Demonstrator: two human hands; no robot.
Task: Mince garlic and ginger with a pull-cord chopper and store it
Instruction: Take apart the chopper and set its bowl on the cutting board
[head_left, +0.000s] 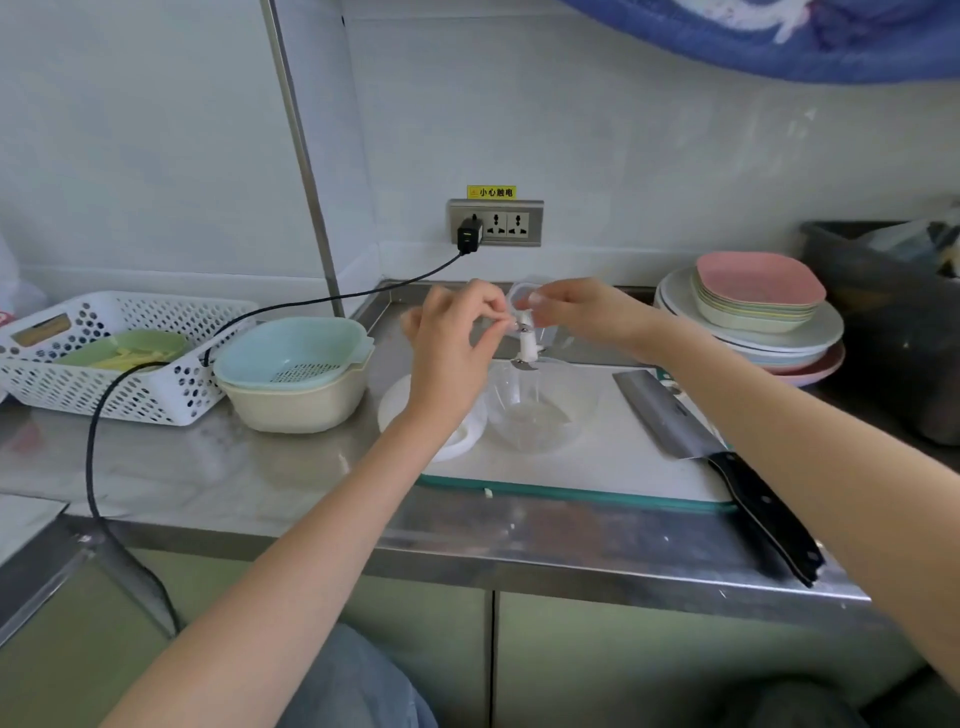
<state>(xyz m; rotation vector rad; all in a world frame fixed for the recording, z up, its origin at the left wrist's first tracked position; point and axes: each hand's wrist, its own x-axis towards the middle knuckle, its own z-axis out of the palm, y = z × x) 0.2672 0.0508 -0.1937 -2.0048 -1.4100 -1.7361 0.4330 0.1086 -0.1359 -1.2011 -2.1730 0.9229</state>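
The clear chopper bowl (540, 410) stands on the white cutting board (613, 457) with a thin layer of pale mince at its bottom. Above it hangs the white blade shaft (528, 345), its metal blades at the lower end. My left hand (457, 343) pinches the top of the shaft with curled fingers. My right hand (582, 312) pinches the shaft's top from the right side. A small clear container (519, 296) shows just behind my fingers. The white chopper lid (436, 421) lies left of the bowl, partly under my left wrist.
A cleaver (722, 457) lies at the board's right edge, its black handle past the counter's front. A blue strainer in a cream bowl (296, 374) and a white basket (114, 358) stand left. Stacked plates (753, 306) sit back right. A black cable (98, 415) crosses the counter.
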